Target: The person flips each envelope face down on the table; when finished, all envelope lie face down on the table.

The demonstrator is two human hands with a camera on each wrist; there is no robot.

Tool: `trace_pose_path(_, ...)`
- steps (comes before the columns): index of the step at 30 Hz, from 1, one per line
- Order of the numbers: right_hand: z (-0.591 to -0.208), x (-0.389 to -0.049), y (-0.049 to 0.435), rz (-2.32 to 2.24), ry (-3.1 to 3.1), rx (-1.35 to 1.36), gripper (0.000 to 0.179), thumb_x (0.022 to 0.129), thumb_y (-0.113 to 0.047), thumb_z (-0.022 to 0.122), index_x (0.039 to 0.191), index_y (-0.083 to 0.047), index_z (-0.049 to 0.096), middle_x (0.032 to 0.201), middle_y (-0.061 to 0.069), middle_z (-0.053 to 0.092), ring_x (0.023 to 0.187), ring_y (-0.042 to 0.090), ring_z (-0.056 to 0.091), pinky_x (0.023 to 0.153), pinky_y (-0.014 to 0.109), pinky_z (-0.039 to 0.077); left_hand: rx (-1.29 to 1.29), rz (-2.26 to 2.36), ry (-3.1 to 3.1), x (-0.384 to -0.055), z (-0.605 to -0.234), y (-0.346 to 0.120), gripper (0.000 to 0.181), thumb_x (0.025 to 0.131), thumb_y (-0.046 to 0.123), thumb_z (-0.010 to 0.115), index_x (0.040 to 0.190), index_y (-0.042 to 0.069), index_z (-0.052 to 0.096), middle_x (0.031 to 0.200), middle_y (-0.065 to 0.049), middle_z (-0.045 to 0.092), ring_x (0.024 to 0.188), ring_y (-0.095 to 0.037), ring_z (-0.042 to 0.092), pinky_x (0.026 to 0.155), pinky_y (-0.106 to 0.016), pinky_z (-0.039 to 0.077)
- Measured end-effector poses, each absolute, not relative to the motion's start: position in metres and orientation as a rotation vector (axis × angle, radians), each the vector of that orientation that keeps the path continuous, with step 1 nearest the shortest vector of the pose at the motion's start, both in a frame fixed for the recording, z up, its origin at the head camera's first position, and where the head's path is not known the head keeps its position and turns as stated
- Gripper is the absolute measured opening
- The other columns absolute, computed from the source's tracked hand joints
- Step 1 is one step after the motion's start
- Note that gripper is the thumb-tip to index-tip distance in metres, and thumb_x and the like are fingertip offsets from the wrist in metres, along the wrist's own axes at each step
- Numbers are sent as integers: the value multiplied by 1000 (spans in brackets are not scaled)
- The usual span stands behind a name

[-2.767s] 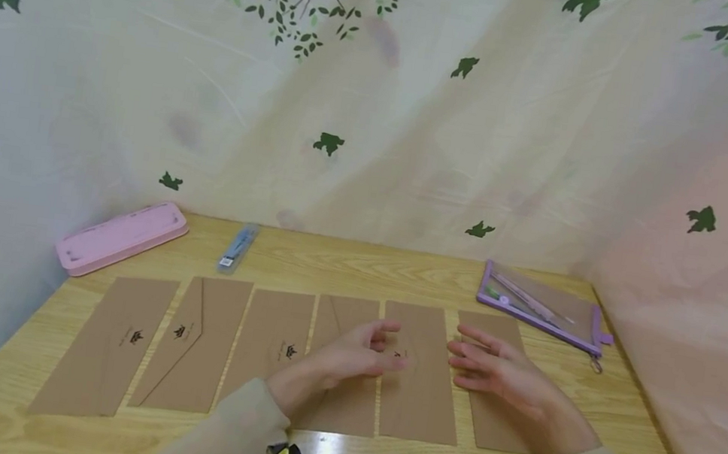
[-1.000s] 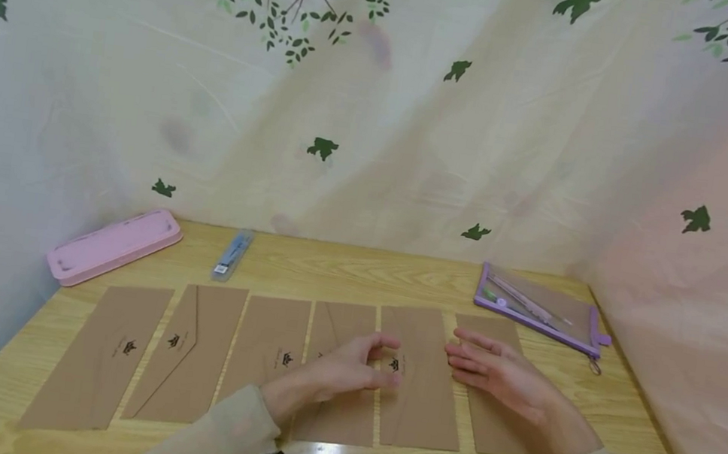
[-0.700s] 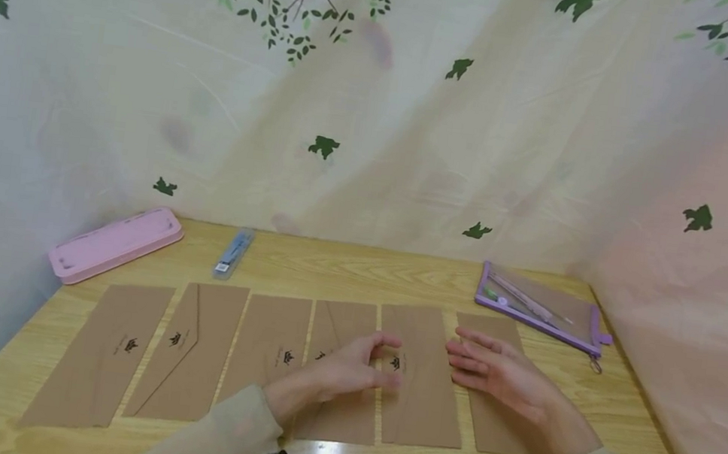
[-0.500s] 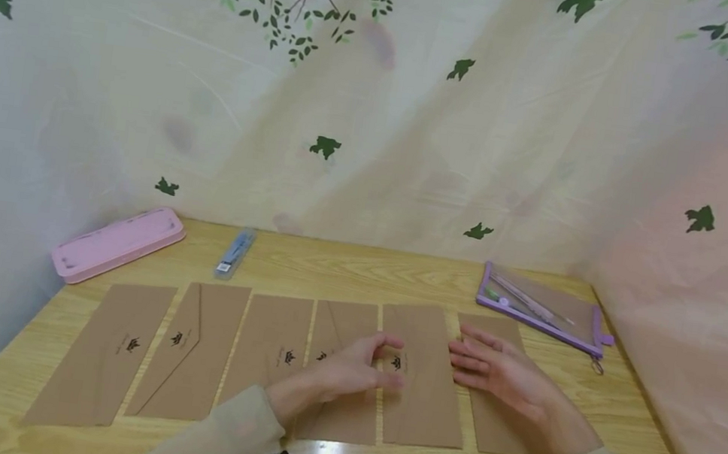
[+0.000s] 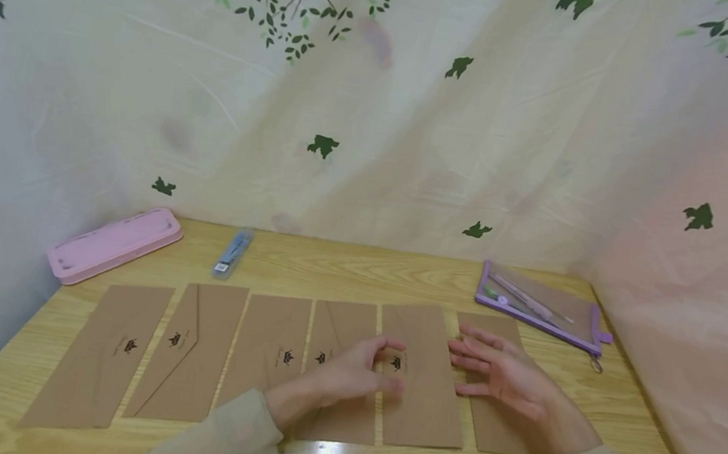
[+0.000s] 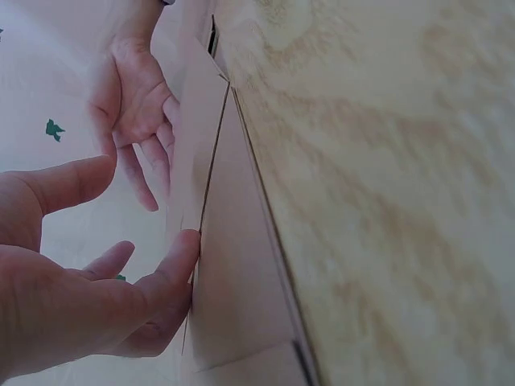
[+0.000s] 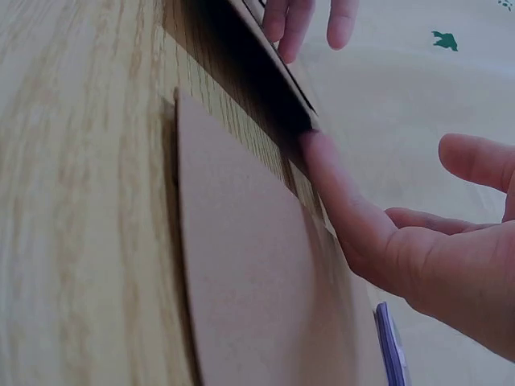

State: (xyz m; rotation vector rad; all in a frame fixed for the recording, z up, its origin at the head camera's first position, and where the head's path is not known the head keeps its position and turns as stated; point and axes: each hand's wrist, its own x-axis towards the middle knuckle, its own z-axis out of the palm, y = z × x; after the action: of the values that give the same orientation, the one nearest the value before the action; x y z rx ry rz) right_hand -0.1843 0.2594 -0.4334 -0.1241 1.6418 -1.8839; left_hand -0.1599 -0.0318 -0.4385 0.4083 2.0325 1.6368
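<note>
Loosely spread hands [image 5: 349, 373] flank a rectangular brown-paper envelope [image 5: 428, 394]

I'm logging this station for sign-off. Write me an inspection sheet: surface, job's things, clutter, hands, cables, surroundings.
Surface: wood-grain table, glare at the near edge.
Job's things: six brown envelopes, side by side.
Clutter: pink case back left, blue pack right of it, purple pouch back right.
Hands: left hand and right hand at opposite sides of the fifth envelope from the left, neither curled round it.
Cables: nothing seen.
Surroundings: pale cloth with green prints.
</note>
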Motion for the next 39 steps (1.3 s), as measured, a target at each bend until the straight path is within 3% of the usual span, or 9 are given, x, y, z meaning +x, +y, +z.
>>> trace_pose_path(13, -433, -186, 258, -1850, 1670, -132, 72, 110, -25, 44, 159, 5, 0, 162, 33, 7, 145, 44, 29, 103, 54, 47, 371, 1662, 2003, -161, -437, -31, 60, 90, 11, 78, 143, 7, 52, 150, -28, 42, 140, -45, 36, 113, -60, 33)
trace_pose_path(23, -435, -186, 258, -1850, 1669, -130, 72, 110, -24, 45, 159, 7, 1, 162, 34, 5, 136, 34, 44, 101, 52, 49, 354, 1679, 1964, -161, -437, -31, 58, 92, 13, 76, 144, 8, 51, 152, -27, 39, 142, -45, 33, 113, -60, 34)
trace_pose_path(31, -435, -187, 257, -1855, 1652, -163, 71, 111, -25, 43, 159, 6, 1, 163, 32, 3, 142, 41, 36, 103, 52, 48, 357, 1694, 1938, -162, -434, -33, 59, 91, 11, 76, 144, 7, 50, 154, -27, 37, 143, -46, 31, 113, -60, 34)
trace_pose_path(39, -435, -186, 256, -1871, 1643, -160, 67, 110, -23, 44, 159, 6, 8, 163, 32, 12, 126, 26, 55, 99, 51, 51, 347, 1695, 1939, -162, -434, -31, 56, 91, 10, 76, 142, 7, 52, 154, -29, 35, 143, -45, 31, 111, -59, 36)
